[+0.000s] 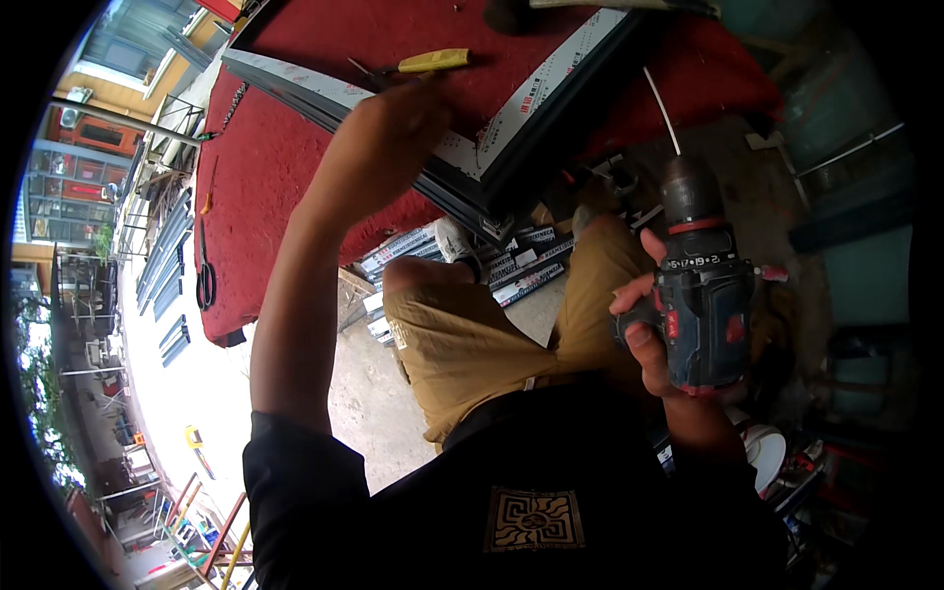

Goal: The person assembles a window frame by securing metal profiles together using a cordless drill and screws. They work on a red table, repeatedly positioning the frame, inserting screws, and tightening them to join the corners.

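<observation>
In my right hand [646,329] is a dark cordless drill [703,315] with red trim. Its long thin bit [662,110] points up and away from me. My left hand [383,143] reaches over one side of a dark metal frame [482,187] near its corner. The left fingers curl down and look closed, but what they hold, if anything, is hidden. White printed film [539,90] covers the frame's upper faces. Just beyond that hand, a yellow-handled tool [433,61] lies inside the frame.
The frame rests on a red cloth-covered table [265,177]. Black-handled scissors [205,280] lie at its left edge. A hammer-like tool [590,5] is at the far side. Wrapped profiles [526,265] lie on the floor by my legs, with more dark profiles [167,256] to the left.
</observation>
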Tool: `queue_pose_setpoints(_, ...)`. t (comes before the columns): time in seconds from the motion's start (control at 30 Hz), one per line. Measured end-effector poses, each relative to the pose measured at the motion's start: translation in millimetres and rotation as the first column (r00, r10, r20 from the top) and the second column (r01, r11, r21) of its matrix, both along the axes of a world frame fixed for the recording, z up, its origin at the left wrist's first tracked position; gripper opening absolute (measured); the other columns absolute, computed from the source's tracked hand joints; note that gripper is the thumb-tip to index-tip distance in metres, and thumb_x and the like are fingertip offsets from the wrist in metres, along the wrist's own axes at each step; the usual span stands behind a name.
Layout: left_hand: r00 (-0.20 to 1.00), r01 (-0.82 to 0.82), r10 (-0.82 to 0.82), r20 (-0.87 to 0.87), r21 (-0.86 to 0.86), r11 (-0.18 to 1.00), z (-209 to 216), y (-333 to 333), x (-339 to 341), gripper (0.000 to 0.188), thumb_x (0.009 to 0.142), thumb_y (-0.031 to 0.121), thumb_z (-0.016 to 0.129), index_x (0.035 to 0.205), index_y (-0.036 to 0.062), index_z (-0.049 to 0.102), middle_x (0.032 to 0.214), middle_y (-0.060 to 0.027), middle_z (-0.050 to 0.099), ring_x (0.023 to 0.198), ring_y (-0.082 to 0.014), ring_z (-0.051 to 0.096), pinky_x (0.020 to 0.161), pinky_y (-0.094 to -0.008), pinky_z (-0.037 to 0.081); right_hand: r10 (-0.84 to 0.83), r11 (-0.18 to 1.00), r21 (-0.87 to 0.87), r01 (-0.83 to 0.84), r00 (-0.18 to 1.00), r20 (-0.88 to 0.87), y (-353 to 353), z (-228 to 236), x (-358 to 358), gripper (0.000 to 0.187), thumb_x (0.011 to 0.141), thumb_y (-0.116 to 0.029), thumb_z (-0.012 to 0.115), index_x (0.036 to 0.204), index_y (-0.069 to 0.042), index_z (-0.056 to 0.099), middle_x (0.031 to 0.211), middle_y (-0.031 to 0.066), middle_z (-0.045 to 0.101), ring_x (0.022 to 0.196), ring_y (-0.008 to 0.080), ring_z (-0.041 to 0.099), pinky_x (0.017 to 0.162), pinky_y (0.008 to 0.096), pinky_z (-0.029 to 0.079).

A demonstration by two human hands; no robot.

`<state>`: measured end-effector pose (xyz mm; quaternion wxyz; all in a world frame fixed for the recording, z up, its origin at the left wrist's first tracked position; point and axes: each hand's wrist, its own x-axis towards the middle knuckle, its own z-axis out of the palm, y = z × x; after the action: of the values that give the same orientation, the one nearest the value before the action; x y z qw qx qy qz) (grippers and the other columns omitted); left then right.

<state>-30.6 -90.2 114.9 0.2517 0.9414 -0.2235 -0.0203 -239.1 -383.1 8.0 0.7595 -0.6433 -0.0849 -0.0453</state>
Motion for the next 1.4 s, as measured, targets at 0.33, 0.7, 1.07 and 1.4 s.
queue_pose_setpoints(0.33, 0.936, 0.262, -0.205, -0.287, 0.177, 0.949, 13.2, -14.6, 32.6, 0.032, 0.105, 0.031, 0.07, 0.119, 0.0043, 0.08, 0.098, -0.0169, 0.079, 0.092, -0.0281, 0.076, 0.089, -0.04, 0.057, -0.068, 0.959, -0.273, 0.076, 0.997, 0.04, -26.1, -49.8, -13.4, 0.075, 0.099, -0.03, 0.075, 0.157, 0.008, 0.046, 0.11, 0.0115, 0.073, 0.097, 0.0158, 0.068, 0.091, 0.0338, 0.053)
queue_pose_setpoints(0.7, 0.912, 0.251, -0.241, -0.332, -0.012, 0.968, 2.3, -12.1, 39.5, 0.043, 0.1, 0.025, 0.079, 0.133, -0.0017, 0.07, 0.11, -0.0136, 0.078, 0.103, -0.0204, 0.073, 0.098, -0.0355, 0.057, -0.054, 0.998, 0.024, 0.057, 0.99, -0.131, -7.5, -46.4, -15.5, 0.018, 0.09, -0.004, 0.071, 0.107, 0.001, 0.07, 0.093, 0.0082, 0.074, 0.078, 0.0161, 0.072, 0.068, 0.0317, 0.058)
queue_pose_setpoints(1.07, 0.83, 0.198, -0.229, -0.509, -0.116, 0.973, -3.7, -14.0, 39.1, 0.038, 0.097, 0.012, 0.077, 0.131, -0.0034, 0.07, 0.103, -0.0053, 0.073, 0.098, -0.0117, 0.067, 0.092, -0.0303, 0.056, 0.107, 0.978, 0.199, -0.063, 0.97, -0.217, -11.2, -66.8, -27.4, 0.052, 0.088, -0.005, 0.071, 0.138, 0.002, 0.058, 0.125, 0.0136, 0.069, 0.101, 0.0176, 0.071, 0.088, 0.0369, 0.059)
queue_pose_setpoints(1.4, 0.754, 0.183, -0.226, -0.617, -0.134, 0.974, 8.6, -11.8, 42.3, 0.05, 0.103, 0.016, 0.075, 0.146, -0.0039, 0.061, 0.121, -0.0102, 0.074, 0.112, -0.0162, 0.069, 0.098, -0.0333, 0.057, -0.067, 0.969, -0.246, 0.023, 0.983, -0.173, -8.7, -81.8, -21.2, 0.039, 0.088, -0.011, 0.083, 0.124, -0.005, 0.07, 0.106, 0.0071, 0.076, 0.097, 0.0194, 0.075, 0.086, 0.0386, 0.059)
